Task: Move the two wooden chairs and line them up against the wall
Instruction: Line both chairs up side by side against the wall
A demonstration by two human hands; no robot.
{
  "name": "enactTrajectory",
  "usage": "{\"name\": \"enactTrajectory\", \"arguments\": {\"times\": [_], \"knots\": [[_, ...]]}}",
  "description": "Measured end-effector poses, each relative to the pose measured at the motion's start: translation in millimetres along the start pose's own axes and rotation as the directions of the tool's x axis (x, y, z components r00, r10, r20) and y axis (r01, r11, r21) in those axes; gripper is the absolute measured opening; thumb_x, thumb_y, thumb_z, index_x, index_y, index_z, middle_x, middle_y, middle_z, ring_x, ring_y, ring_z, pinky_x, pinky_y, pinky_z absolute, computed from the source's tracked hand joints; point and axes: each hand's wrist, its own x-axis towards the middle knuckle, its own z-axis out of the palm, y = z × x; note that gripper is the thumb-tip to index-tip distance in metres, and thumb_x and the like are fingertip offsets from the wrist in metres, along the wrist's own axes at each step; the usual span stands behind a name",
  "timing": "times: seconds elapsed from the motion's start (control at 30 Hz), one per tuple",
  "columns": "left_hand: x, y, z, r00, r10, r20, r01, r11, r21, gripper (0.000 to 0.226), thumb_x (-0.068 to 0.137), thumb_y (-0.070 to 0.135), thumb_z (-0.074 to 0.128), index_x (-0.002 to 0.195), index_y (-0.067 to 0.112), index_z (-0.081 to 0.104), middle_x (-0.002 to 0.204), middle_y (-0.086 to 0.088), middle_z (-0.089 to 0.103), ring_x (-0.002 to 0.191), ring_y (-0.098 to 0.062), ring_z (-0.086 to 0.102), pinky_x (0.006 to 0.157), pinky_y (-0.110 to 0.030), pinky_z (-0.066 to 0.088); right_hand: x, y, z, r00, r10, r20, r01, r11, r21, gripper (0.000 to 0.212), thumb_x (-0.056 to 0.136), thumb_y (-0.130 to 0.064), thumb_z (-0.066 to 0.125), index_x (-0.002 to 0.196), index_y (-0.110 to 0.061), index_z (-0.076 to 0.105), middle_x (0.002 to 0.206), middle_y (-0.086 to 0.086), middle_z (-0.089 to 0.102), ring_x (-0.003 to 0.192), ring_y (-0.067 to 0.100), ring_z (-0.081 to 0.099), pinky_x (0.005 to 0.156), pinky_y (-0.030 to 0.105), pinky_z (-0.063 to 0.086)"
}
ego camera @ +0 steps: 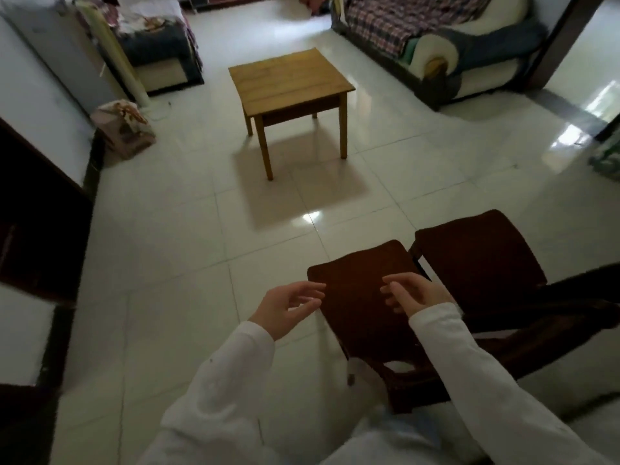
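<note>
- Lower right of the frame: two dark wooden chairs, side by side, seats almost touching — the nearer chair (362,297) below centre, the farther chair (476,260) just to its right.
- Both hands hover over the nearer seat. The left hand (285,307) sits at the seat's left edge, grip loose and half-curled, holding nothing.
- The right hand (414,292) floats above the seat's right side, fingers spread and relaxed, also empty. Whether either hand brushes the wood, I can't tell.
- Dark backrest rails cross the lower right corner, partly hidden by the white sleeves.
- Handling call: solid wood, stiff, probably weighty — no flex, no give. The glossy tiled floor (174,250) looks slick, so the legs should slide, though dragging may scrape.
- Best hold, I'd say: one hand on the seat's edge, the other on the backrest rail.
- Mid-frame stands a light wooden table (288,78), well apart from the chairs, with sofas along the top edge.
- Whether the chairs already line up against a wall can't be read; it lies outside the frame.
</note>
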Motion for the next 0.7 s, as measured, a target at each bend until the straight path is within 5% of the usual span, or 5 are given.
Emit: {"name": "enactTrajectory", "arguments": {"times": [0.27,0.43,0.7], "knots": [[20.3,-15.3,-101.7,0.978,0.144,0.152,-0.148,0.989,0.017,0.029,0.090,0.019,0.069,0.119,0.020,0.069,0.107,0.003,0.074,0.100,-0.009,0.070,0.098,-0.038,0.052,-25.2,-49.7,85.4,0.968,0.079,-0.238,-0.049,0.991,0.128,0.022,0.095,-0.007,0.056,0.113,-0.001,0.065,0.101,0.013,0.071,0.089,0.026,0.068,0.077,0.033,0.056],[72.9,-16.9,-134.6,0.914,0.245,0.323,-0.274,0.961,0.045,0.028,0.090,0.018,0.069,0.117,0.020,0.070,0.106,0.003,0.074,0.097,-0.008,0.070,0.097,-0.037,0.053,-10.9,-65.5,120.1,0.919,0.165,-0.358,-0.116,0.981,0.155,0.021,0.095,-0.007,0.055,0.113,-0.001,0.065,0.101,0.013,0.071,0.092,0.029,0.068,0.082,0.041,0.057],[197.3,12.1,-152.3,0.667,0.421,0.614,-0.532,0.847,-0.002,0.031,0.089,0.016,0.070,0.119,0.020,0.069,0.108,0.005,0.074,0.097,-0.005,0.070,0.096,-0.038,0.054,44.1,-76.7,164.6,0.686,0.305,-0.661,-0.127,0.944,0.304,0.013,0.095,-0.008,0.056,0.101,-0.011,0.066,0.091,0.007,0.072,0.078,0.021,0.068,0.072,0.036,0.057]]}}
